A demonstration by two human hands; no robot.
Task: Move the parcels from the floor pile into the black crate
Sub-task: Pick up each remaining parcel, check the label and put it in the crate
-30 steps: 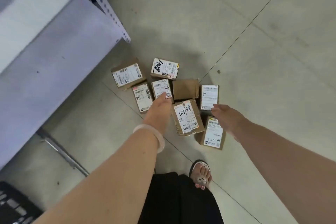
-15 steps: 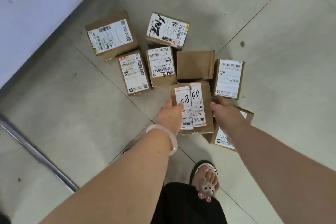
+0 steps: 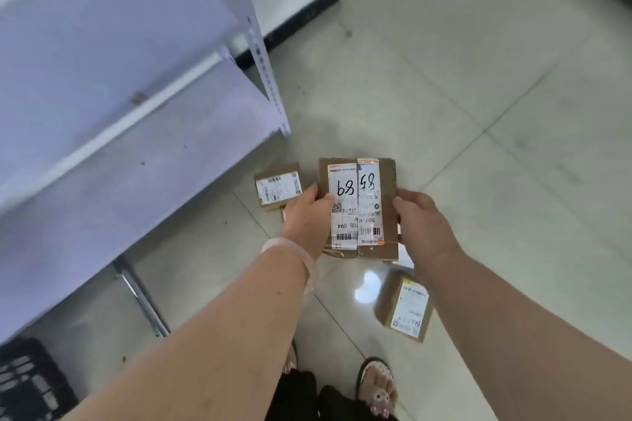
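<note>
A brown cardboard parcel with two white labels handwritten "68" and "58" is lifted off the floor. My left hand grips its left edge, thumb on top. My right hand grips its right edge. Behind it on the floor lies a labelled parcel. Another labelled parcel lies below my right forearm. The rest of the pile is hidden behind the held parcel and my hands. A corner of the black crate shows at the bottom left.
A white metal shelf unit fills the left side, its perforated post reaching the floor near the parcels. Grey tiled floor stretches to the right. My sandalled feet stand at the bottom edge. A wall with dark skirting runs at the back.
Both hands took hold of the "68/58" parcel and raised it off the floor. The view pulled back and up, so the pile now looks smaller and mostly hidden.
</note>
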